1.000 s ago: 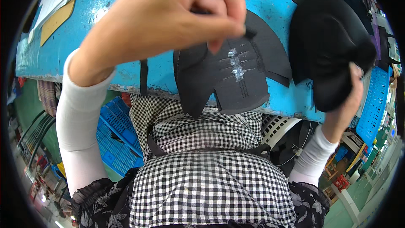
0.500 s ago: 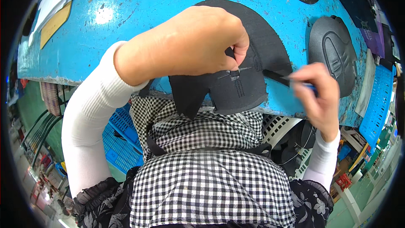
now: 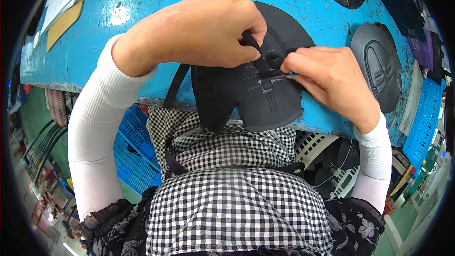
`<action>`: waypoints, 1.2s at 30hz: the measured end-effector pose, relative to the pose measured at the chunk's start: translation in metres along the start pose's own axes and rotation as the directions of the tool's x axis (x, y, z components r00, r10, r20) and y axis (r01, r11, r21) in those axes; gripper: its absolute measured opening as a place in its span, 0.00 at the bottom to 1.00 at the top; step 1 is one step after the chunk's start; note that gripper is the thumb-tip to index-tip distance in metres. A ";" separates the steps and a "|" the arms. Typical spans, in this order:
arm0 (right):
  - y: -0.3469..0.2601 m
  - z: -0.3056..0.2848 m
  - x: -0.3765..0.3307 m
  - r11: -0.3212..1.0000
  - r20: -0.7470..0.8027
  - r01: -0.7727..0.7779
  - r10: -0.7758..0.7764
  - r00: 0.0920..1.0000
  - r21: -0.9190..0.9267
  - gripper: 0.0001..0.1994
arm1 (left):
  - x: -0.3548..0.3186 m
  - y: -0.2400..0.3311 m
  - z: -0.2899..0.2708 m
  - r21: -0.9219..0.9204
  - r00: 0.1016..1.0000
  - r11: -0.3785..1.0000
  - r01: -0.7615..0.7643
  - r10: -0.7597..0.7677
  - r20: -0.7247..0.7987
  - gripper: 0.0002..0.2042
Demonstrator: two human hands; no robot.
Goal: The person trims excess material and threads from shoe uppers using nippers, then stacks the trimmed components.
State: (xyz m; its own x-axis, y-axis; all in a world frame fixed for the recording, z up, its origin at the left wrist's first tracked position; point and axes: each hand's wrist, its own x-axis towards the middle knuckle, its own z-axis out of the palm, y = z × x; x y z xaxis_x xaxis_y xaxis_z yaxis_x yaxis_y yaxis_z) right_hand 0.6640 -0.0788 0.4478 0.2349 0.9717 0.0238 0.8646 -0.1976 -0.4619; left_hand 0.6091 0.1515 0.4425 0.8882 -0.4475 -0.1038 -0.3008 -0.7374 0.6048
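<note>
Blue tabletop (image 3: 156,0): black panel (image 3: 220,85) lies across its near edge. Left hand (image 3: 215,31): fingers clamped on black strip (image 3: 261,65). Right hand (image 3: 334,76): fingers clamped on slim dark item (image 3: 273,72), kind unclear. Recommended: strip taut, untwisted, centred along the slits; panel held flat.

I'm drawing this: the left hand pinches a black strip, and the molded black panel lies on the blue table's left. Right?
Wrong side: the head view shows the molded black panel on the right side of the blue table. The left hand pinches a black strip.
</note>
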 end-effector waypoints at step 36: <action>-0.039 0.015 0.010 0.782 -0.271 -0.394 0.561 0.782 0.483 0.09 | -0.042 0.030 -0.068 -0.829 0.867 0.487 0.275 -0.498 -0.005 0.07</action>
State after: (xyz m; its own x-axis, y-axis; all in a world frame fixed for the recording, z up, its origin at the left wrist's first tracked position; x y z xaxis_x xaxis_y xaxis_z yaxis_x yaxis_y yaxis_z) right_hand 0.6262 -0.0594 0.4530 0.7893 0.6141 -0.0001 0.3693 -0.4747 -0.7989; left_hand 0.5862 0.1822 0.5185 0.9218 -0.0186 -0.3872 0.3855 -0.0625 0.9206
